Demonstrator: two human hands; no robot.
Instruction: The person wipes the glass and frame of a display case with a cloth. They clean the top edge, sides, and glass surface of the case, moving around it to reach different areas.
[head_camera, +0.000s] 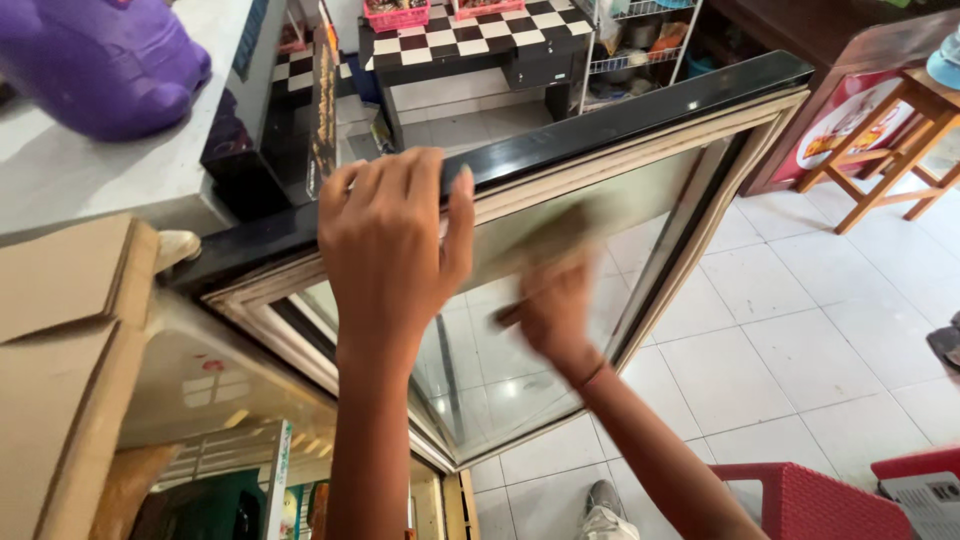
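Observation:
A glass door of a display fridge stands swung open, with a black top edge and a pale rubber seal around the pane. My left hand grips the door's top edge, fingers curled over it. My right hand is pressed against the inner glass and is blurred by motion. It holds something pale and greenish, perhaps a cloth, against the pane; I cannot make out its shape.
Cardboard boxes sit at the left on the fridge. A purple plush toy lies on a grey counter. Behind are a checkered table and a wire rack. A wooden stool stands right. A red basket is at bottom right.

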